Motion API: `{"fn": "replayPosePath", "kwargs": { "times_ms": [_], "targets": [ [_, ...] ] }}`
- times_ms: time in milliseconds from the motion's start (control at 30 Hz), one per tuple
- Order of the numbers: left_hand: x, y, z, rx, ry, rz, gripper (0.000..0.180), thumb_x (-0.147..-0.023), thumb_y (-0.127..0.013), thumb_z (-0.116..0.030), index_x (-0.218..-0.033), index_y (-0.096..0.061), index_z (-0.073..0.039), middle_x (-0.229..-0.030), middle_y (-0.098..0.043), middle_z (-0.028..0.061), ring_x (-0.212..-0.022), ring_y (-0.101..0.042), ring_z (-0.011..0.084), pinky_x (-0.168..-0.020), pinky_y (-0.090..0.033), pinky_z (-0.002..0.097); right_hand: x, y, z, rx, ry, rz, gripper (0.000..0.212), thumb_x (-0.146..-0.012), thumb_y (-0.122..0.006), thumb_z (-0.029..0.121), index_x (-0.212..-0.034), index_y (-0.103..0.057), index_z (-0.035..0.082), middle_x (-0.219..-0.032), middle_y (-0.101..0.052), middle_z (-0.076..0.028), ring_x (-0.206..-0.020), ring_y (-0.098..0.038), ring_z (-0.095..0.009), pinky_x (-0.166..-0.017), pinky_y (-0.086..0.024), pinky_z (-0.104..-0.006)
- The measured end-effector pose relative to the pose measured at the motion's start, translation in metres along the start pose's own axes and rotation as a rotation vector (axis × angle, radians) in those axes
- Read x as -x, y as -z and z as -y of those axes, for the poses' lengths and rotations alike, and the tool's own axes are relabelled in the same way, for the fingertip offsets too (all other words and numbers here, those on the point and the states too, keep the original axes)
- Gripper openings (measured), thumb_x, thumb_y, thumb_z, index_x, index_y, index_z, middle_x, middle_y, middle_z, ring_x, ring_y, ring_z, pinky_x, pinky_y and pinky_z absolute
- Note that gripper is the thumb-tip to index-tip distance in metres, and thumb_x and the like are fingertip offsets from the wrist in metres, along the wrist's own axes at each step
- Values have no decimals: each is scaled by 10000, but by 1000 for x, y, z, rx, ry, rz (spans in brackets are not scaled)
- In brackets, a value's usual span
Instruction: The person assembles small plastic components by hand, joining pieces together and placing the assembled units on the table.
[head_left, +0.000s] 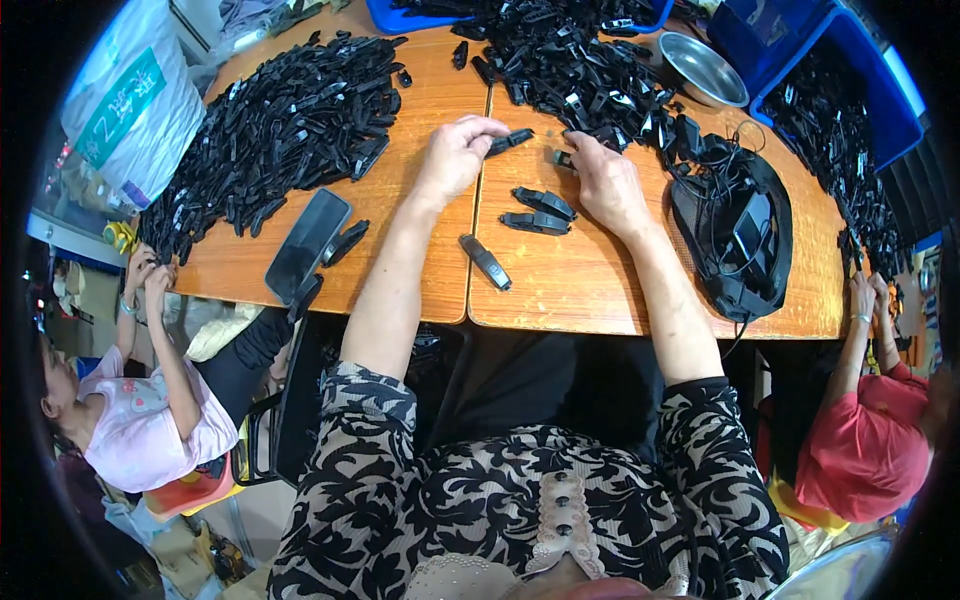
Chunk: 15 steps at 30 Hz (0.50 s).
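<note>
1. Black part (511, 141) – over the table near the centre seam, its near end pinched between thumb and fingers of the left hand (460, 155); far end sticks out toward the right hand.
2. Right hand (606, 182) – fingers closed on a small dark piece (563, 159), mostly hidden, so exact grip unclear. The two held items are apart.
3. Doing it well, my read: keep the left pinch firm at the end, leave the other end exposed, line up the right-hand piece before any contact, don't force it. Low over the table suits small bits.
4. Nearer the body: two black parts (540, 211) side by side, a brownish one (486, 263) by the seam.
5. Beyond: big black heaps left (290, 130) and ahead; phone (310, 243) left, cabled mesh headgear (735, 235) right, all on the wooden table (420, 290).
</note>
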<state>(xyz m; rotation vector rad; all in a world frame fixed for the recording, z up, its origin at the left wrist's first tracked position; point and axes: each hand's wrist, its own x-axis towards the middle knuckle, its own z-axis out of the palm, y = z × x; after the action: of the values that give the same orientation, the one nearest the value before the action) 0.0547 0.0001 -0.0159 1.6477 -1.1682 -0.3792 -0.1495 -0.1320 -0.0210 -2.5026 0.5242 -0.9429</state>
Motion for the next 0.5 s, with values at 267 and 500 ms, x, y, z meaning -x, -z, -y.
{"fn": "replayPosePath", "kwargs": {
  "times_ms": [267,500],
  "targets": [
    [0,-11,3,-302,-228,-65,281,-937,-612,13,-1198,-709,-27,-1175,-721,114,-1130,-659,252,-981,-521,359,-3,9,3,145,-144,169,120,-938,-624,158,-950,-698,65,-910,-717,-185,-850,-696,-403,-739,-547,-494],
    [10,-11,-11,-262,-181,89,396,-867,-745,-51,-1260,-694,-58,-1146,-722,132,-1090,-684,266,-970,-543,372,-2,11,3,140,-27,124,217,-891,-727,214,-1050,-739,67,-954,-697,-136,-891,-695,-372,-785,-554,-465]
  ]
}}
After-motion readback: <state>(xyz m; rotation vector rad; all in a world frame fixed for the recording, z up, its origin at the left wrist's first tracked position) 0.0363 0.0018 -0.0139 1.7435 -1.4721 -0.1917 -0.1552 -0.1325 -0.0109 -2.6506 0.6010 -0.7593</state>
